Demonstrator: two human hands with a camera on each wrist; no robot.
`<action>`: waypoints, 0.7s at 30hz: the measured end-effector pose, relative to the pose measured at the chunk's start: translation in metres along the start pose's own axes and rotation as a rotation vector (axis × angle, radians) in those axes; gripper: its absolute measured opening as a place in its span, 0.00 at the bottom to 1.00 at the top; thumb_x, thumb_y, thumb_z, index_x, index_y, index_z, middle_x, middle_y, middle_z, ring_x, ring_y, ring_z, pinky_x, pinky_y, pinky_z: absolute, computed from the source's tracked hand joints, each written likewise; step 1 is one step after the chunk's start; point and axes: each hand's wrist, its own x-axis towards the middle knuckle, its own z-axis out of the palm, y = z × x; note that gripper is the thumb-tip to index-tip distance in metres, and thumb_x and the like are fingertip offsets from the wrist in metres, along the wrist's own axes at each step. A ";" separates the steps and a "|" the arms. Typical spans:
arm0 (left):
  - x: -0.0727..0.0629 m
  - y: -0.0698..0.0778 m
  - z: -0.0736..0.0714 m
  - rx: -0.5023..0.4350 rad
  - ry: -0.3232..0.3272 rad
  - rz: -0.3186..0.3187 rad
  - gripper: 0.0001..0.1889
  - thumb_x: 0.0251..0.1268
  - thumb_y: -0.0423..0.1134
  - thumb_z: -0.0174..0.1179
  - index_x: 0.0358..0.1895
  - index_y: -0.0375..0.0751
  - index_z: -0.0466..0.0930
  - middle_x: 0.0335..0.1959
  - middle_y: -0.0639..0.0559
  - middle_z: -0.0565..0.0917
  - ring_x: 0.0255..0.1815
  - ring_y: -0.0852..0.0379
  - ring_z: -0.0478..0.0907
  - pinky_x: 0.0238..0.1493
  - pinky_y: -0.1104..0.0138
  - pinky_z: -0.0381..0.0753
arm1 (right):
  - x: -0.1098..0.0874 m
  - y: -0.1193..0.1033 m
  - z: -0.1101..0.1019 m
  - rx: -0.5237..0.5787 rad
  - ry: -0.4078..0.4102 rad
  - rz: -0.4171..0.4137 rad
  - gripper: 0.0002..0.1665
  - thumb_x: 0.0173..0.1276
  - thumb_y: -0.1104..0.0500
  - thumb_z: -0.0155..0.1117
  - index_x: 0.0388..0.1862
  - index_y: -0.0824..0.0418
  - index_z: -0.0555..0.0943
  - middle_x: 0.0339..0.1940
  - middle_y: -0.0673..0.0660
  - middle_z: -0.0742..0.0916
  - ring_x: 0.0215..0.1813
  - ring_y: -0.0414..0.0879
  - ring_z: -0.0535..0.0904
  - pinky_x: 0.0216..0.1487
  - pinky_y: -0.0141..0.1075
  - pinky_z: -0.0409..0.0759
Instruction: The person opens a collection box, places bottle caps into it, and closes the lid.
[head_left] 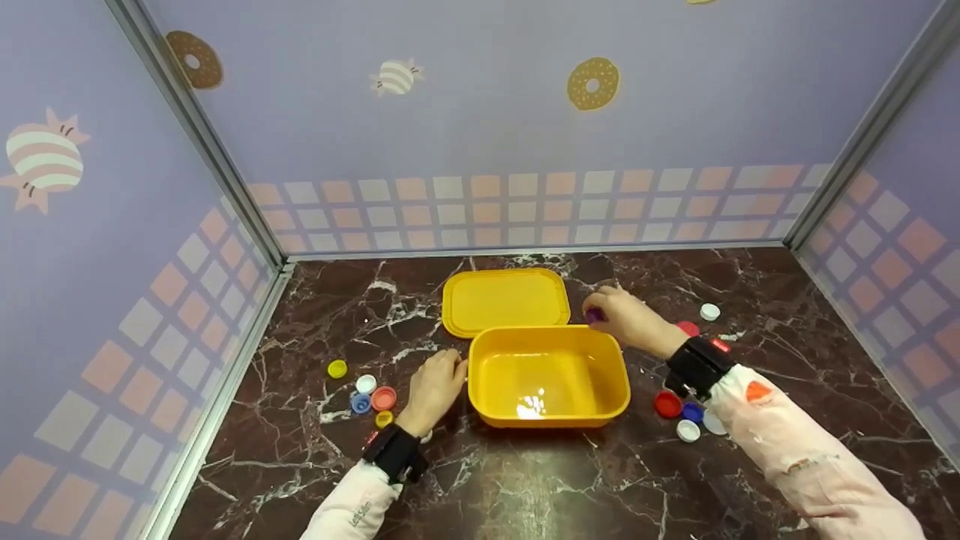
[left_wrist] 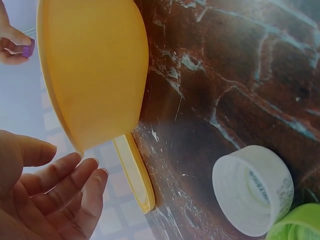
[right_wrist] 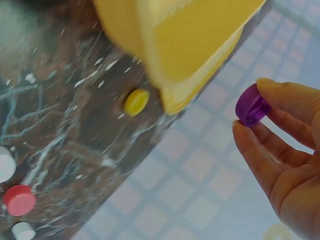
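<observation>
My right hand pinches a purple bottle cap between thumb and fingertips, raised near the back right corner of a yellow plastic box. The box has no lid on it, and its inside shows bare yellow walls. At the box's left side is my left hand, fingers loosely bent and thumb apart. In the left wrist view its fingertips come right at the box's rim, with nothing gripped. Behind the box lies its flat yellow lid.
Left of the box lie several bottle caps, among them a pink cap and a blue cap. More lie at the right, including a red cap and a white cap. Patterned walls enclose the marble-look table.
</observation>
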 end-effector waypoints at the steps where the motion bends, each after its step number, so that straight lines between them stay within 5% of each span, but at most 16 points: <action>1: 0.001 0.000 0.000 -0.001 0.002 0.001 0.11 0.58 0.36 0.59 0.21 0.42 0.69 0.19 0.52 0.69 0.21 0.46 0.75 0.17 0.57 0.71 | 0.000 -0.005 0.001 0.000 -0.005 -0.024 0.11 0.51 0.68 0.69 0.35 0.66 0.79 0.31 0.57 0.77 0.32 0.49 0.72 0.34 0.39 0.74; 10: 0.000 0.002 -0.002 -0.008 0.003 0.010 0.07 0.57 0.34 0.59 0.23 0.40 0.73 0.22 0.51 0.73 0.23 0.47 0.75 0.19 0.57 0.73 | 0.004 -0.027 0.023 -0.011 -0.113 -0.144 0.07 0.52 0.69 0.67 0.29 0.65 0.78 0.26 0.55 0.76 0.27 0.45 0.71 0.29 0.36 0.72; 21: -0.002 -0.001 -0.002 0.014 -0.001 0.017 0.09 0.58 0.35 0.59 0.22 0.41 0.71 0.20 0.51 0.72 0.21 0.47 0.75 0.18 0.57 0.72 | 0.011 -0.016 0.056 -0.073 -0.312 -0.074 0.09 0.46 0.69 0.68 0.24 0.64 0.76 0.19 0.51 0.76 0.23 0.45 0.69 0.28 0.37 0.70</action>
